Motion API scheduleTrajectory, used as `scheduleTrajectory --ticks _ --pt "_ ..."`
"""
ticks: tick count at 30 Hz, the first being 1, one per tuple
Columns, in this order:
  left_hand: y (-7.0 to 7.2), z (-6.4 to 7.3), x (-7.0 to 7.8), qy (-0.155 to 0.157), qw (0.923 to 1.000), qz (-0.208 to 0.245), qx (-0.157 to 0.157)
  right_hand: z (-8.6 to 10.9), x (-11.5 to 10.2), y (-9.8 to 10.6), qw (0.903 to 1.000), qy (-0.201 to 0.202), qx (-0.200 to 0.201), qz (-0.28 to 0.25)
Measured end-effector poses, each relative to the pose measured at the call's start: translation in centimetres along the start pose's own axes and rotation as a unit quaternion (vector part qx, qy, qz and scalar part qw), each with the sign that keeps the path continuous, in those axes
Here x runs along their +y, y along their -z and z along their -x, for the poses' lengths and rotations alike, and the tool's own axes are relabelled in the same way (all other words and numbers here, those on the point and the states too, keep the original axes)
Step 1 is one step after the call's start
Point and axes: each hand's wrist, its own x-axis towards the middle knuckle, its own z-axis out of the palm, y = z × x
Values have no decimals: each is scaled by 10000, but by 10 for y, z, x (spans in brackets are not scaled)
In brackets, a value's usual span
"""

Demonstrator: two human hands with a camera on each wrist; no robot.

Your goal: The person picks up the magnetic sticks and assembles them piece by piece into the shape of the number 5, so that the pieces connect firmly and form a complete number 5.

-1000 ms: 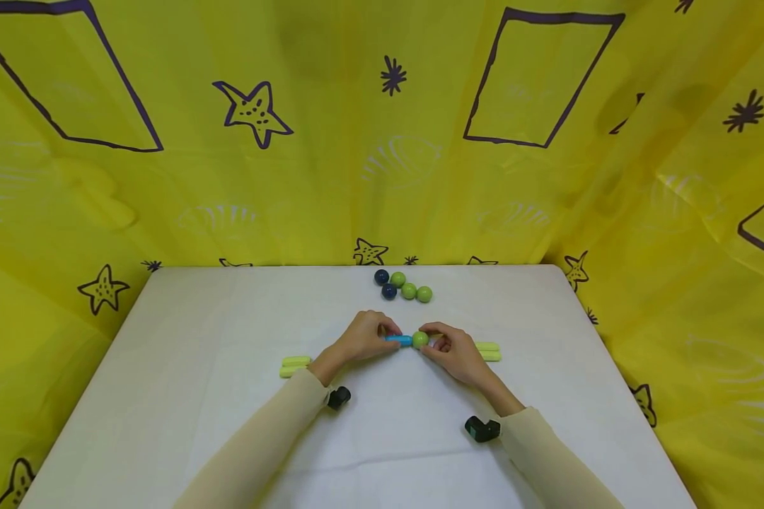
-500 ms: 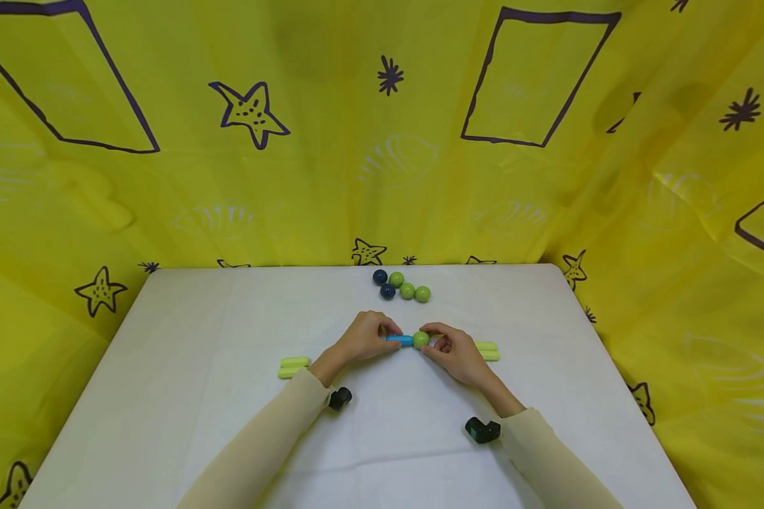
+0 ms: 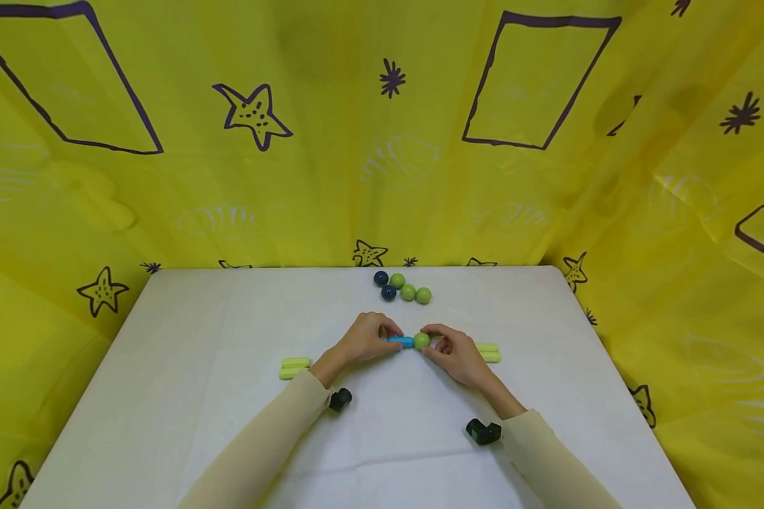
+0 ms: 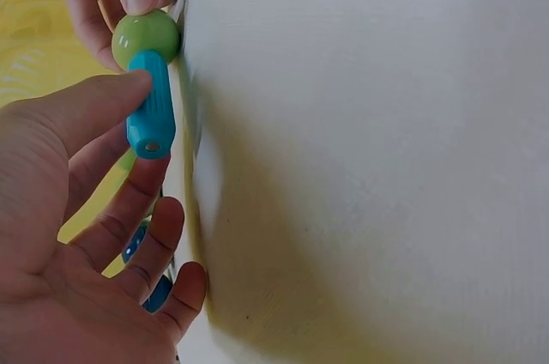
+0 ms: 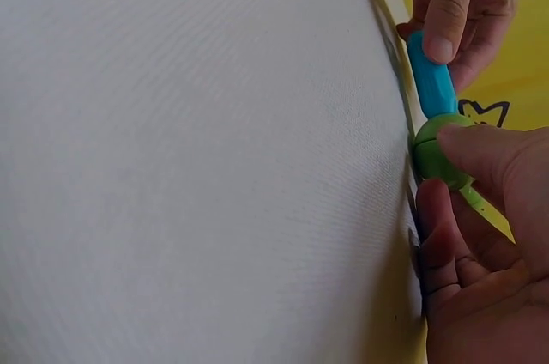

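Note:
My left hand [image 3: 364, 338] pinches a short blue magnetic rod [image 4: 153, 111] between thumb and fingers. A small round metal spot shows in the rod's near end in the left wrist view. Its other end meets a glossy green ball [image 3: 421, 341], held by the thumb and fingers of my right hand [image 3: 456, 355]. In the right wrist view a thin seam runs around the ball [image 5: 429, 156], and the thumb covers part of it. Rod and ball lie in one line between the two hands, over the middle of the white table [image 3: 369, 424].
Beyond the hands sit two dark blue balls [image 3: 388, 293] and three green balls [image 3: 408, 292] in a loose cluster. Pairs of yellow-green rods lie by the left wrist [image 3: 294, 367] and behind the right hand [image 3: 489, 352]. A yellow patterned curtain [image 3: 318, 177] encloses the table's back and sides.
Almost nothing differs. Both hands keep their hold on the blue rod and the green ball, and the head view shifts very slightly.

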Motion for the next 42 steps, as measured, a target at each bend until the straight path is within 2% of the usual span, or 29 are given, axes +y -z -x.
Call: scheduleTrajectory --ticks 4,7,16,21,24,31,36,42 --pt "3 0 1 36 10000 -29 80 0 0 0 10000 -58 0 32" --pt "8 -1 1 132 9996 -54 254 0 0 0 9999 -94 13 51" --pt "20 -14 2 279 9933 5 1123 2 0 -1 9999 -80 61 64" --pt "20 -24 1 699 9842 -38 1629 3 0 -2 9999 -68 77 97" --pt "18 -29 -2 989 9782 -5 1828 3 0 -2 9999 -55 95 72" --pt "9 -38 -11 1464 9680 -113 2033 2 2 -3 9999 9 137 97" --pt "4 -44 -15 1406 9643 -447 2198 2 3 -3 9998 50 173 56" --pt "1 -49 -16 1337 9625 -819 2214 3 3 -3 9998 53 201 -6"
